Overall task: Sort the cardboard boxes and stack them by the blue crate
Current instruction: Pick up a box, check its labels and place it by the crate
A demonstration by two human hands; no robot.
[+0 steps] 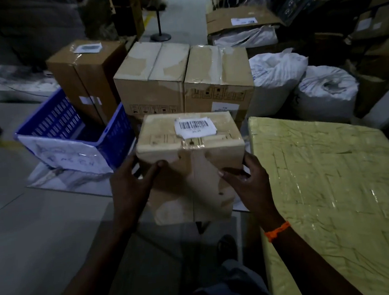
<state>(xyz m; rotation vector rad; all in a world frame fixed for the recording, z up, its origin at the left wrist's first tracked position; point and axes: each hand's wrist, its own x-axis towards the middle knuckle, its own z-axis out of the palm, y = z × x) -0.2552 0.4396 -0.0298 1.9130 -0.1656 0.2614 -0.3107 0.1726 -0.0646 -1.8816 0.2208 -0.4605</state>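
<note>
I hold a taped cardboard box (191,161) with a barcode label on top, between both hands in the middle of the view. My left hand (131,188) grips its left side, thumb on the near face. My right hand (251,184) grips its right side, thumb across the front. The blue crate (69,125) with a paper sign stands on the floor to the left. Behind it stands a tall brown box (86,79). Two more cardboard boxes, one (150,78) and another (217,74), stand side by side just beyond the held box.
A large yellow-wrapped package (334,194) fills the right foreground. Two white sacks (276,74) (324,89) sit behind it. A black stand (160,36) rises in the aisle. More cartons (238,18) pile up at the back right. My foot (225,245) is below.
</note>
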